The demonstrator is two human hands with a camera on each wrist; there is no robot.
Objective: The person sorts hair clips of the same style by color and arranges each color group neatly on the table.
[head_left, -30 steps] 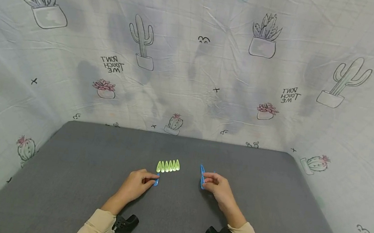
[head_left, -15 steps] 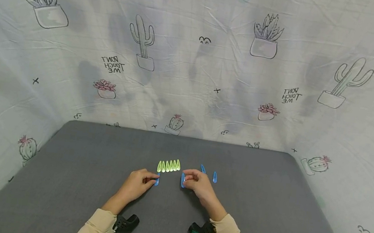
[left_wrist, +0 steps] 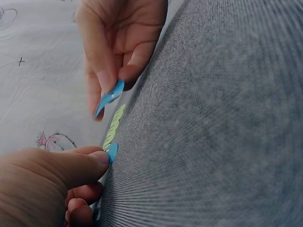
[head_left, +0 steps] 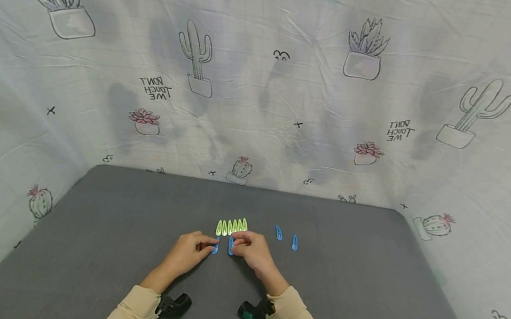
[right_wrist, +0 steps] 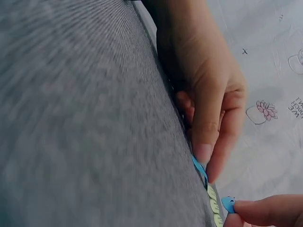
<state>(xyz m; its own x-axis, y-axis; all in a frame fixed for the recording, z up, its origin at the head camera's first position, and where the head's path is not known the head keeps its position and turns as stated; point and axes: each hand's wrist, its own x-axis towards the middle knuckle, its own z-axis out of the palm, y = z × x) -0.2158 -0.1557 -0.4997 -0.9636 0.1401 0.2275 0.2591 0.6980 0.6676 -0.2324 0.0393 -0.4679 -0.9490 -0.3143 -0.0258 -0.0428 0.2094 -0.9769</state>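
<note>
My left hand pinches a blue snap hair clip between thumb and index finger, just below the left end of a row of yellow-green hair clips. Close beside it, my right hand holds a second blue hair clip between thumb and fingers, roughly upright in the head view. In the left wrist view, that second clip is tilted and held above the row. The right wrist view shows the left hand's blue clip at the thumb tip.
Two more blue hair clips, one nearer and one farther right, lie on the grey cloth-covered table. A white printed curtain hangs behind the table and along its sides.
My right hand has moved left, carrying a blue hair clip away from the other two blue clips and close to my left hand. The left hand has stayed in place.
</note>
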